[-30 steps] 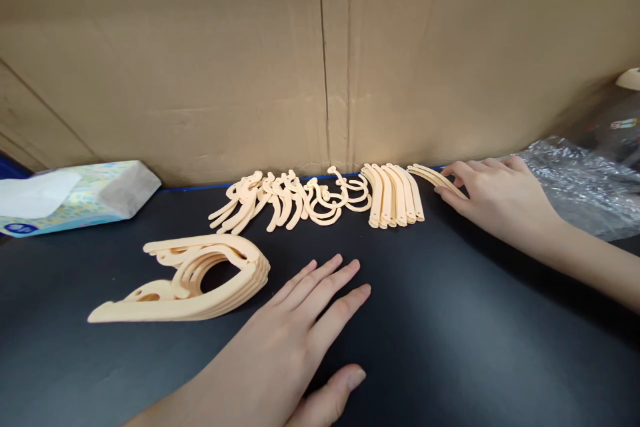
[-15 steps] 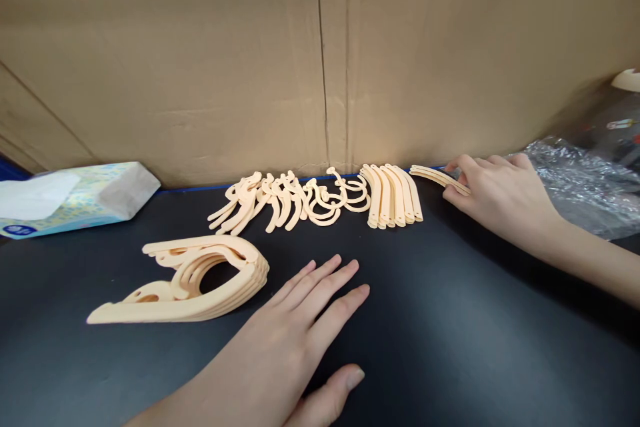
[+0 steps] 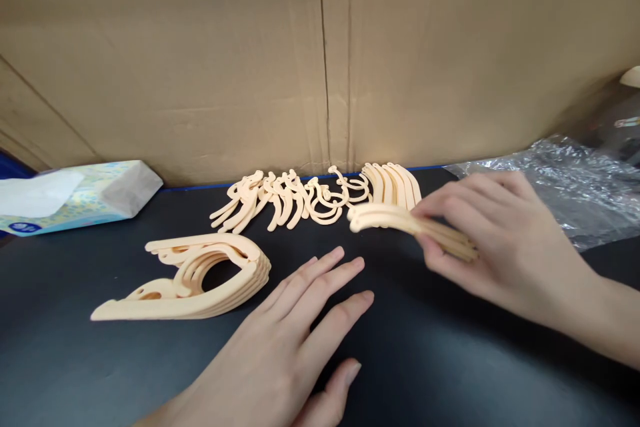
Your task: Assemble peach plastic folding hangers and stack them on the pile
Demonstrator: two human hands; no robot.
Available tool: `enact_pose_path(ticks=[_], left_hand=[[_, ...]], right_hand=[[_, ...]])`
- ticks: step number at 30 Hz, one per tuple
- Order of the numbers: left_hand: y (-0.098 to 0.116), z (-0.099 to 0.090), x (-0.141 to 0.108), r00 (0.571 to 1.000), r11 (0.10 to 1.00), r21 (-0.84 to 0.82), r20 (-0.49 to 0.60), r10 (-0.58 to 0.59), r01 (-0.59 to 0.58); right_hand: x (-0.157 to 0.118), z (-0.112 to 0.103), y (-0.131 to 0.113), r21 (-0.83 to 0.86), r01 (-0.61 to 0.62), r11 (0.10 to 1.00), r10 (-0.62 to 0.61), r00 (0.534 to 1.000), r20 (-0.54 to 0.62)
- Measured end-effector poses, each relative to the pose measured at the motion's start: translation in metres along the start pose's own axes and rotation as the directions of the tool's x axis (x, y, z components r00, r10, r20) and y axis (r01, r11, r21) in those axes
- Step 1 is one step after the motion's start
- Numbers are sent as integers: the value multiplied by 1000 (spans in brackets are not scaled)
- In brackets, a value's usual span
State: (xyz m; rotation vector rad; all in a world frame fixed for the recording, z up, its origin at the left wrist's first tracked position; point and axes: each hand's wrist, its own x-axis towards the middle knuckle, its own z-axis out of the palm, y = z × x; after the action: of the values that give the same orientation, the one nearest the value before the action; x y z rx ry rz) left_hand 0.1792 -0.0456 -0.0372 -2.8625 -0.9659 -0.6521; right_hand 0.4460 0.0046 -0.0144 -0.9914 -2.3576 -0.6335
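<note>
Right hand [image 3: 515, 240] pinches curved hanger arms [image 3: 385, 217] between its fingers; left hand [image 3: 280, 347], fingers spread; tissue pack [image 3: 117, 197] shows white tissue [image 3: 40, 193].

Right grip [image 3: 505, 240] is blurred; cream strips [image 3: 383, 217] in it smear, count unclear. They hide near ends of curved slats [image 3: 395, 180] beyond right grip. Left forearm [image 3: 200, 400], behind left grip [image 3: 295, 327], leaves bottom edge. Tissue pack [image 3: 95, 200] left of it, clear plastic [image 3: 580, 187] right of right grip: both edge-cropped.
</note>
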Motion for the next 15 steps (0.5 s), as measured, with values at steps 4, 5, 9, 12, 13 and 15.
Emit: enact_pose_path(ticks=[4, 5, 9, 12, 13, 15], left_hand=[[0, 5, -3, 995, 1000, 20, -99, 1, 1], [0, 6, -4, 996, 999, 32, -91, 7, -4], [1, 4, -4, 999, 998, 61, -45, 30, -27], [1, 3, -3, 999, 1000, 2, -29, 12, -12], [1, 3, -3, 1000, 999, -32, -29, 7, -8], [0, 3, -2, 999, 996, -88, -35, 1, -4]], right_hand=[[-5, 3, -25, 225, 59, 973, -67, 997, 29], [-7, 4, -29, 264, 52, 963, -64, 997, 36], [-12, 9, -38, 396, 13, 918, -48, 996, 79], [-14, 11, -41, 433, -9, 901, -37, 995, 97], [-14, 12, -42, 436, -9, 900, -38, 994, 100], [-15, 13, -43, 438, -3, 899, -46, 994, 101]])
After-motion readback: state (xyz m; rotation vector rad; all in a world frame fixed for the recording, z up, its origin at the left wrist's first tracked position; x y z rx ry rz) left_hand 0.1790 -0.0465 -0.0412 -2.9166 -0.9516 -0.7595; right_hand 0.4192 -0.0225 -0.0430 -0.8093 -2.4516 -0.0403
